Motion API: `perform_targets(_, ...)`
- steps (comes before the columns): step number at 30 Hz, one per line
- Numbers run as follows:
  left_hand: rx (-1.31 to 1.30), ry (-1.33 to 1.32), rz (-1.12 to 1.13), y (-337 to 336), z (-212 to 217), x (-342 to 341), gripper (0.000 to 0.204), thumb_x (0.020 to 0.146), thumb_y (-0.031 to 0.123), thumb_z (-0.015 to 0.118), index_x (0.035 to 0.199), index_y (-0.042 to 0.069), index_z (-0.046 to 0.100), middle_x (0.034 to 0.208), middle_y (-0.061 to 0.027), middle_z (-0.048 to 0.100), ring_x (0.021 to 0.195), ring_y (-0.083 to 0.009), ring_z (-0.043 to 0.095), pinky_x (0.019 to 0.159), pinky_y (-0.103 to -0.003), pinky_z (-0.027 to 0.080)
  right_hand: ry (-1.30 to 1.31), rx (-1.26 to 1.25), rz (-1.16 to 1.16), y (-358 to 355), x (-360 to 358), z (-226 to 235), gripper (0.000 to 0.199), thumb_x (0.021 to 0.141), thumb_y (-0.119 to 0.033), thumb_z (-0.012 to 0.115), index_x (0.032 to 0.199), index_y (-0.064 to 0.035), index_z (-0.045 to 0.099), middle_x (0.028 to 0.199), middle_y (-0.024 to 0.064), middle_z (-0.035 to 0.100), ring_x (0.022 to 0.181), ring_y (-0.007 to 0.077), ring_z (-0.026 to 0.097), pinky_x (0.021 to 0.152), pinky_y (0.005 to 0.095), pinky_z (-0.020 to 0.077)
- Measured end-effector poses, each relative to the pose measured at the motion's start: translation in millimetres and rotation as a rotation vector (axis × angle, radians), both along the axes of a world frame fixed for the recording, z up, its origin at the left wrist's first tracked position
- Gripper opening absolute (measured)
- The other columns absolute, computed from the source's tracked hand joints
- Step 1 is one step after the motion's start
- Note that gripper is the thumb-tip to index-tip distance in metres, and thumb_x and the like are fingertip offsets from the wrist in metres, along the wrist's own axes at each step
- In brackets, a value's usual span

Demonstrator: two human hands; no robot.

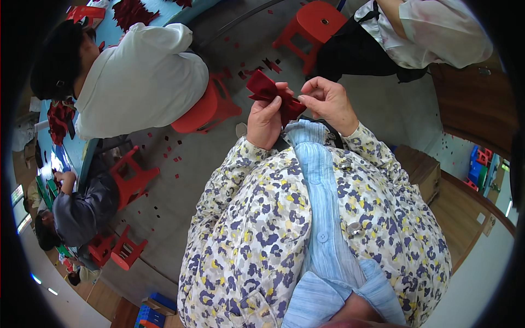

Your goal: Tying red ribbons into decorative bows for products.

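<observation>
A dark red fabric bow (261, 86) is held up in front of my chest. My left hand (263, 123) grips it around the middle, with the thumb lying across the cloth. One loop sticks out at the upper left, and the other part of the bow hangs toward the right. Close against that right part, my right hand (333, 107) has its fingers curled and the thumb and fingertips drawn together in a pinch. Whatever is in that pinch is too small to make out.
Red plastic stools (311, 27) stand around me, and dark red scraps (272, 65) litter the grey floor. At left, a person in white (142, 82) sits by a light blue table (183, 13) with red cloth pieces. Another person (404, 33) is at upper right. A cardboard box (418, 169) stands right.
</observation>
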State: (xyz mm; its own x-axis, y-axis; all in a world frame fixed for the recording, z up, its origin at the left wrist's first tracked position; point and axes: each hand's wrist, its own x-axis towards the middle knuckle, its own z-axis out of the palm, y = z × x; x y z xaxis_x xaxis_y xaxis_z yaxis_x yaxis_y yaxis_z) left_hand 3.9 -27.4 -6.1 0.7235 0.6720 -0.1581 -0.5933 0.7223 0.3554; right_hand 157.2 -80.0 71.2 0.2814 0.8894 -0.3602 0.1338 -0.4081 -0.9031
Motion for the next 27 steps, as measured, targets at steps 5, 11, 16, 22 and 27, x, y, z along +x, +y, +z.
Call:
perform_targets(5, 0.059, -0.022, 0.002, 4.9, 0.1, 3.4, 0.022, 0.092, 0.01, 0.052, 0.113, 0.004, 0.053, 0.107, -0.0076, 0.057, 0.104, -0.0179, 0.054, 0.095, -0.035, 0.042, -0.14, 0.125, 0.005, 2.1, 4.0, -5.0, 0.013, 0.079, -0.006, 0.065, 0.088, 0.003, 0.062, 0.068, 0.0046, 0.065, 0.056, 0.0045, 0.058, 0.05, 0.0199, 0.0467)
perform_targets(11, 0.056, -0.042, -0.043, 5.3, -0.7, 5.9, 0.023, 0.09, 0.008, 0.055, 0.113, 0.004, 0.053, 0.106, -0.0074, 0.057, 0.103, -0.0177, 0.054, 0.094, -0.035, 0.041, -0.078, -0.03, 0.139, 2.4, 7.9, -1.2, 0.012, 0.078, -0.008, 0.066, 0.084, 0.0032, 0.066, 0.069, 0.0049, 0.065, 0.06, 0.0064, 0.058, 0.056, 0.0209, 0.0479)
perform_targets(16, 0.076, -0.01, -0.051, 5.0, 1.3, 6.4, 0.026, 0.088, 0.004, 0.057, 0.113, 0.005, 0.051, 0.106, -0.0068, 0.057, 0.103, -0.0174, 0.054, 0.094, -0.034, 0.041, 0.002, -0.066, 0.206, 3.1, 11.8, -3.7, 0.012, 0.08, -0.01, 0.064, 0.08, 0.0027, 0.064, 0.068, 0.0025, 0.063, 0.062, 0.0056, 0.055, 0.058, 0.0215, 0.0457)
perform_targets(22, -0.024, -0.032, -0.087, 5.3, 2.4, 3.7, 0.024, 0.088, 0.004, 0.056, 0.112, 0.006, 0.052, 0.107, -0.0065, 0.055, 0.104, -0.0173, 0.053, 0.095, -0.033, 0.041, 0.091, -0.052, 0.188, 1.6, 6.7, -6.7, 0.014, 0.083, -0.011, 0.06, 0.075, 0.0006, 0.058, 0.067, -0.0017, 0.055, 0.061, 0.0049, 0.049, 0.056, 0.0217, 0.0414)
perform_targets(27, -0.079, -0.073, -0.115, 4.1, 3.6, 1.1, 0.02, 0.09, 0.005, 0.055, 0.11, 0.006, 0.052, 0.108, -0.0057, 0.053, 0.105, -0.017, 0.052, 0.096, -0.034, 0.04, 0.193, -0.028, 0.139, -2.1, 4.8, -6.9, 0.012, 0.084, -0.008, 0.056, 0.075, 0.0, 0.056, 0.071, -0.0032, 0.053, 0.066, 0.0034, 0.045, 0.06, 0.0201, 0.039)
